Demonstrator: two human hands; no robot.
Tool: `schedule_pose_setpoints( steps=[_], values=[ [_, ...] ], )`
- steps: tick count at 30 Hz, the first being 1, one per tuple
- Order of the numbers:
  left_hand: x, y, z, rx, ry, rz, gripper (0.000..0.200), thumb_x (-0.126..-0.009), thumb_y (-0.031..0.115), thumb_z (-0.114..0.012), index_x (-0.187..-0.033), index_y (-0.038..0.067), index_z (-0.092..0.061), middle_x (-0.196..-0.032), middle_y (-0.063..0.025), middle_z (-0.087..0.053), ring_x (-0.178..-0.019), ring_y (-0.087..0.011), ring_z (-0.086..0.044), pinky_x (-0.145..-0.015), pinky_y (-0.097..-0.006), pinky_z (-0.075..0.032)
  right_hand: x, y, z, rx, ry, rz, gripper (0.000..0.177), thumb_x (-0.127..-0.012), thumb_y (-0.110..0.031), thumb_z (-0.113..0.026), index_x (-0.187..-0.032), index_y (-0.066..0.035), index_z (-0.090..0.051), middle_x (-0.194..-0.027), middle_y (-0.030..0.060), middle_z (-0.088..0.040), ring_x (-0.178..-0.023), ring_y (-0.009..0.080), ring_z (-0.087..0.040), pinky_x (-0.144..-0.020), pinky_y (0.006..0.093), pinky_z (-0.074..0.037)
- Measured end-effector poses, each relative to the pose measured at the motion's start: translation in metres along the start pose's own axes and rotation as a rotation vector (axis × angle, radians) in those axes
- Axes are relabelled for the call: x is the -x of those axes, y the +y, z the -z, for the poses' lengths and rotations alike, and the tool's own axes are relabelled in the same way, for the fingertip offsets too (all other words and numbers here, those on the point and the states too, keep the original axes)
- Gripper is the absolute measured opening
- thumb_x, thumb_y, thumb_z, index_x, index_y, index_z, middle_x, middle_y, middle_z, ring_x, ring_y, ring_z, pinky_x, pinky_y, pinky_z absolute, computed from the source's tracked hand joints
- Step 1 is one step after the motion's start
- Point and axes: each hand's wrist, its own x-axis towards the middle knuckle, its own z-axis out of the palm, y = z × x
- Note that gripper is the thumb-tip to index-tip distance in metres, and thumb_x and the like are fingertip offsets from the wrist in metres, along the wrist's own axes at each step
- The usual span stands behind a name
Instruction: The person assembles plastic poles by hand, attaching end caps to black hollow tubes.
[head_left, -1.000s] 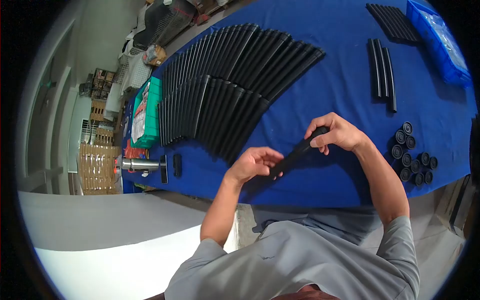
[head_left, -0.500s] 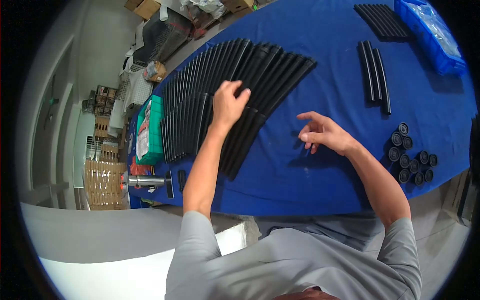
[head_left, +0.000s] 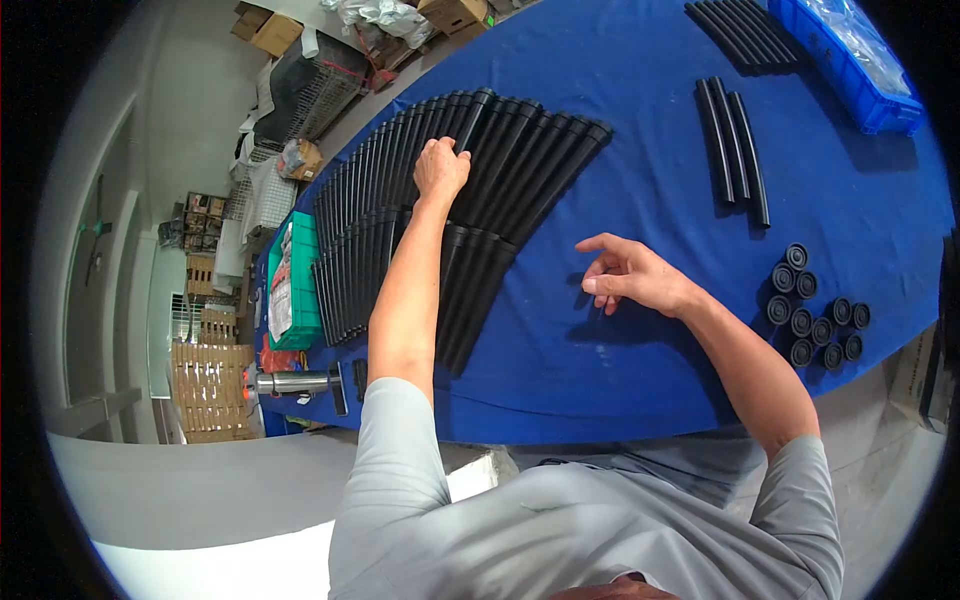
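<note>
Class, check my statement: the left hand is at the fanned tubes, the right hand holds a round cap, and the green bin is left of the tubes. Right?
Not quite. The head view shows the right hand empty, above the blue cloth. The left hand and green bin are as stated.

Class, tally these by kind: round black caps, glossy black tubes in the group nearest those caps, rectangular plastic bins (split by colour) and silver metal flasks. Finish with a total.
Round black caps: 11
Glossy black tubes nearest the caps: 3
Rectangular green plastic bin: 1
Rectangular blue plastic bin: 1
Silver metal flask: 1
Total: 17
</note>
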Motion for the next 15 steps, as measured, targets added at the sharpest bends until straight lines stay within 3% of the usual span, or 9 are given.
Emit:
schedule_pose_setpoints(
  steps=[4, 7, 9, 12, 15],
  values=[
    [0.001, 0.001, 0.001, -0.034, -0.011, -0.005, 0.044, -0.093, 0.031, -0.073, -0.129, 0.008, -0.062, -0.129, -0.0138, -0.067, -0.12, -0.0349, -0.064, -0.102, -0.0498, -0.051, -0.002, 0.003, 0.001, -0.002, -0.004, 0.008, 0.064, -0.095, -0.021, -0.073, -0.145, 0.007, -0.044, -0.099, 0.0098, -0.064, -0.083, 0.0151, -0.066, -0.072, 0.0313, -0.059],
    [0.004, 0.002, 0.0, -0.048, 0.026, 0.016, 0.042, -0.089, 0.029, -0.073, -0.124, 0.009, -0.067, -0.128, -0.0173, -0.066, -0.121, -0.0386, -0.063, -0.101, -0.052, -0.052, -0.004, 0.007, -0.001, 0.026, -0.023, 0.026, 0.058, -0.095, -0.021, -0.074, -0.14, 0.007, -0.05, -0.094, 0.0098, -0.066, -0.078, 0.015, -0.065, -0.07, 0.0309, -0.058],
    [0.007, 0.004, 0.008, -0.031, 0.079, -0.077, 0.047, -0.08, 0.03, -0.074, -0.121, 0.008, -0.069, -0.123, -0.0196, -0.068, -0.115, -0.041, -0.065, -0.097, -0.0535, -0.053, -0.006, 0.014, 0.004, 0.048, -0.038, 0.044, 0.054, -0.094, -0.023, -0.076, -0.134, 0.008, -0.056, -0.09, 0.0111, -0.068, -0.072, 0.0149, -0.065, -0.067, 0.0306, -0.058],
    [0.017, 0.021, 0.002, 0.13, 0.209, -0.226, 0.045, -0.086, 0.037, -0.075, -0.119, 0.007, -0.069, -0.115, -0.0153, -0.068, -0.106, -0.0359, -0.067, -0.092, -0.0486, -0.053, -0.001, 0.012, 0.003, 0.12, -0.026, 0.07, 0.044, -0.094, -0.022, -0.074, -0.123, 0.009, -0.063, -0.088, 0.0118, -0.07, -0.071, 0.0158, -0.067, -0.066, 0.032, -0.059],
    [0.055, 0.076, 0.011, 0.315, 0.206, -0.457, 0.034, -0.088, 0.026, -0.077, -0.112, 0.003, -0.071, -0.099, -0.012, -0.069, -0.083, -0.0237, -0.068, -0.076, -0.0372, -0.055, 0.0, 0.011, 0.0, 0.205, -0.008, 0.09, 0.039, -0.093, -0.021, -0.073, -0.118, 0.008, -0.066, -0.089, 0.0122, -0.072, -0.072, 0.0171, -0.07, -0.064, 0.0338, -0.06]
  ],
)
